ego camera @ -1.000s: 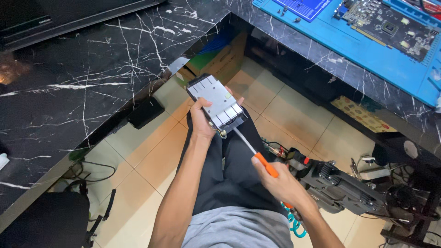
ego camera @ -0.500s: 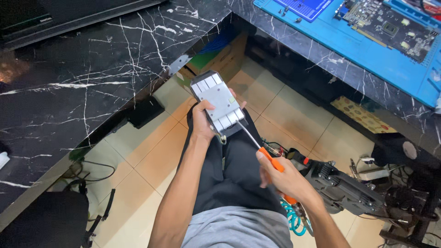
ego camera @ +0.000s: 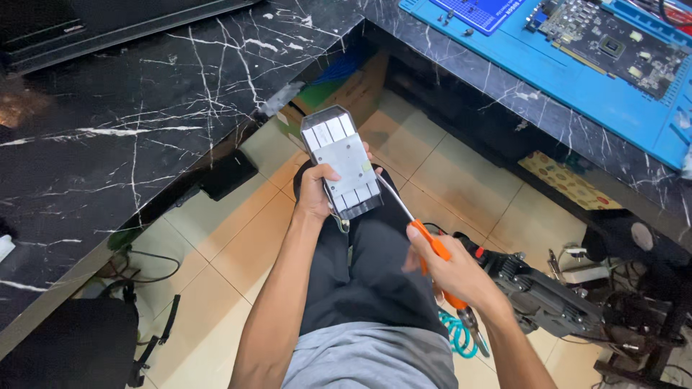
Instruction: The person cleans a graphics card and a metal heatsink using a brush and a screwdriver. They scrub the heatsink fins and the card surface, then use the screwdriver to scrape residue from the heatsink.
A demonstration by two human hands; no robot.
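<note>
My left hand [ego camera: 315,191] grips a grey metal cooler block [ego camera: 342,160] with pale fins at both ends, held over my lap. My right hand [ego camera: 452,272] holds an orange-handled screwdriver [ego camera: 429,248]. Its metal shaft runs up and left, and the tip meets the right side of the block near its lower end. My dark trousers [ego camera: 360,277] lie below both hands.
A black marble desk [ego camera: 130,137] stretches left and along the top. A blue work mat [ego camera: 577,68] holds a bare circuit board [ego camera: 613,39]. Under the desk are cardboard boxes [ego camera: 346,90], a black machine [ego camera: 540,299], cables and a teal coiled hose [ego camera: 458,338].
My left hand has turned the block more upright and lifted it slightly. The screwdriver tip shifted from the block's lower end to its right side, with my right hand moving right.
</note>
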